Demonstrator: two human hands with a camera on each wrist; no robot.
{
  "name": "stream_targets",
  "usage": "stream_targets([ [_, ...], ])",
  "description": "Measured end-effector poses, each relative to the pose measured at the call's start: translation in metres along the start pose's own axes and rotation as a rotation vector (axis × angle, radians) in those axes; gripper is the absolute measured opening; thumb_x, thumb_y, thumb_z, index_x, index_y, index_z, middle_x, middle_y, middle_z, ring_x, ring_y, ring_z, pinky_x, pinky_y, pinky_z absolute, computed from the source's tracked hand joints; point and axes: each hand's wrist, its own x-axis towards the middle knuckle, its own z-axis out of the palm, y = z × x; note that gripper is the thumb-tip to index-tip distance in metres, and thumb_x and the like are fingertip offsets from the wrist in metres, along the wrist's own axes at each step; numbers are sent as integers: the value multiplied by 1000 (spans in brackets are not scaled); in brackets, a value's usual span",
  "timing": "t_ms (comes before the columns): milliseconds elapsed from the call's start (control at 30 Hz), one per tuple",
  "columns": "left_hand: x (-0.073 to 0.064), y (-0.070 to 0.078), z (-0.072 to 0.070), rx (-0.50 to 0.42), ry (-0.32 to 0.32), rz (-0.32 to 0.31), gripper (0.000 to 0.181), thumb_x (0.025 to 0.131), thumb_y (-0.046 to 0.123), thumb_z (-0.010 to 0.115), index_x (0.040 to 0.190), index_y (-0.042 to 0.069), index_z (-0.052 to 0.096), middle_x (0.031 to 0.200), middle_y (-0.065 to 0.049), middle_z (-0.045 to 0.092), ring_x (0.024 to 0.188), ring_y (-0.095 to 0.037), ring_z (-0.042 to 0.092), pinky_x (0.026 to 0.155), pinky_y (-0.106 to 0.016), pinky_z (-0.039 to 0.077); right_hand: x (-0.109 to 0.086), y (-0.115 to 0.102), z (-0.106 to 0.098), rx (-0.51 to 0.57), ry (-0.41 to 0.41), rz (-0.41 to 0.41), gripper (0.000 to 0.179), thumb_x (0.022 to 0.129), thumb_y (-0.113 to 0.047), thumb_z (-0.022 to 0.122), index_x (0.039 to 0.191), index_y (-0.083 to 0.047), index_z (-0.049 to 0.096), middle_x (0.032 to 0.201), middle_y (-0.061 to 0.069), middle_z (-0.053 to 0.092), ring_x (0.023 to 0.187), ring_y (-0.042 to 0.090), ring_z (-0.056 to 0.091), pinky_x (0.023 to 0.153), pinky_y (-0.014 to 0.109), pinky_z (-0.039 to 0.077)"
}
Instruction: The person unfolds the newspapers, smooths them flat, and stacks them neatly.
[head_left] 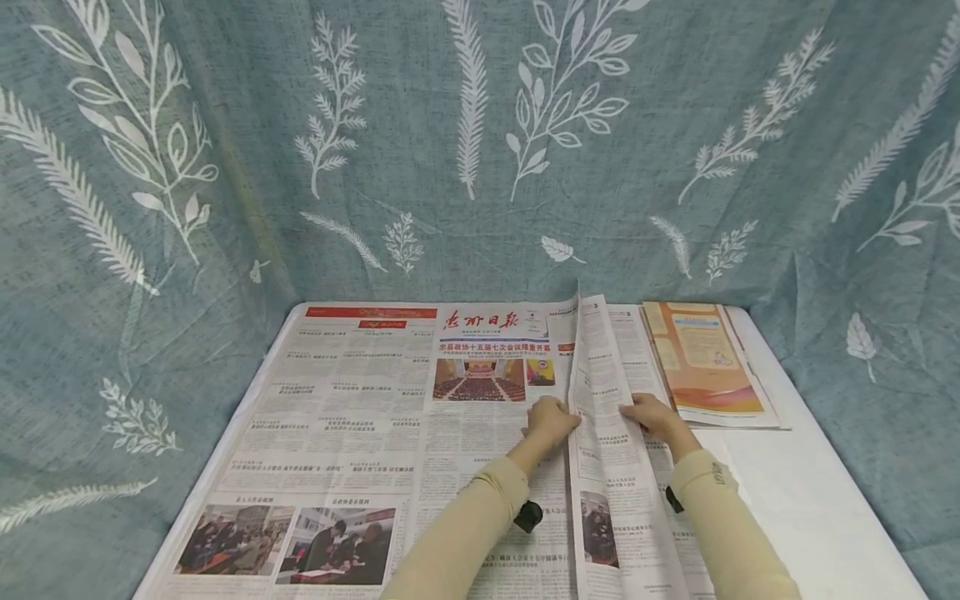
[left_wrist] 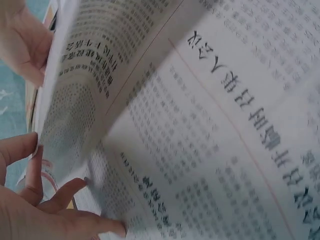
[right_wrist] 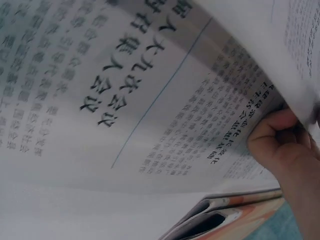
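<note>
Two bare hands meet at one raised sheet of a large printed broadsheet newspaper (head_left: 352, 433) spread flat on a white table (head_left: 817, 500). This lifted newspaper page (head_left: 603, 433) stands nearly upright, its long axis running from near to far, just right of the open paper's middle. The left hand (head_left: 551, 421) rests against the page's left face with fingers loosely spread, while the right hand (head_left: 648, 414) pinches the page edge between thumb and curled fingers from the right. Both hands lie equally near it. A stack of orange-covered magazines (head_left: 708, 367) sits just right, far side. Fingertips behind the sheet are hidden; both wrist views are blurred.
</note>
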Motion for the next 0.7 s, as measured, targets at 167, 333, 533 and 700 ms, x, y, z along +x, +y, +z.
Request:
stream_targets([
  [167,11,-4,-3,-26,83,8,21,76,15,75,73,-4,68,74,-11,68,61,-16,54,65,-31,53,64,92,-50,2,89,101,44,96,-26,54,122,8,50,99,18,66,85,28,67,70,39,55],
  [333,9,-1,-16,-20,62,-16,22,77,21,76,77,-1,72,85,-11,72,73,-23,65,65,-32,54,104,151,-83,76,138,191,56,83,-38,70,121,0,52,97,10,69,83,24,69,69,38,57],
  [533,65,-47,7,13,103,51,16,75,25,79,74,9,74,70,-2,69,55,-14,61,51,-27,51,90,125,-65,20,165,191,49,92,-30,60,123,5,48,97,14,68,80,25,69,64,37,56],
  [700,138,-110,45,-17,145,87,16,71,25,82,71,12,73,60,1,65,42,-11,56,42,-25,46,41,58,-26,-44,164,129,39,98,-23,50,117,11,51,93,19,67,71,23,65,55,31,50],
])
